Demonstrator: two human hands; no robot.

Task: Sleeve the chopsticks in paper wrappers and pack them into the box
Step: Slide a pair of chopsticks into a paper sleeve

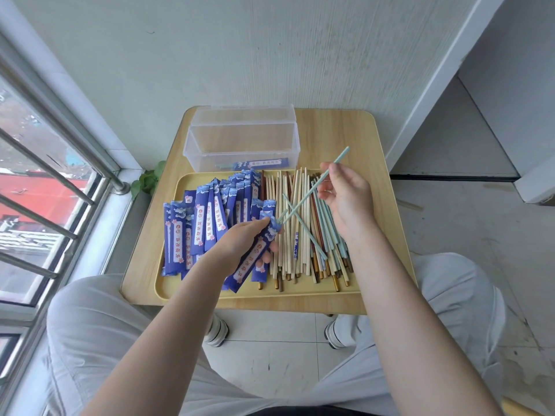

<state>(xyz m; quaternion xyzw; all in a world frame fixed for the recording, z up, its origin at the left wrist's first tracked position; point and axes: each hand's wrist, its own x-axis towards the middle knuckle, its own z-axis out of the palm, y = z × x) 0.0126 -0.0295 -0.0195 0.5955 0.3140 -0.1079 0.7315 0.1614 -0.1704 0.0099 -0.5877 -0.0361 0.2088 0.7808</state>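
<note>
Left hand [240, 244] curled round a blue paper wrapper [255, 256], fingers underneath and thumb on top, gripping it slantwise with the open mouth up by the fingertips. Printed in deep blue with pale cloud shapes at the mouth, a white centre strip of red and dark characters, small pink blossoms near the lower end. Right hand [345, 196] raised beyond and to the right of the left, pinching a pale mint-green chopstick [318, 181] between thumb and fingers close to its thick end; slim, straight, one colour throughout, slanting down toward the left hand with the tip at the wrapper's mouth, whether already inside cannot be told. A second mint chopstick [303, 226] crossing beneath the first, lying loose on the pile under the right hand. Loose chopsticks [297, 235] heaped below and between the two hands: mostly bare pale wood, some mint, some reddish brown, a few with gold-coloured ends toward the wrists. Empty wrappers [207, 223] stacked to the left of the left hand, same blue print, overlapping in rows. All resting in a yellow tray [255, 295] on a small wooden table [336, 133]. Clear plastic box [243, 145] past the fingertips of both hands, at the far edge of the table, one sleeved pair [255, 164] lying flat inside along its near wall.
</note>
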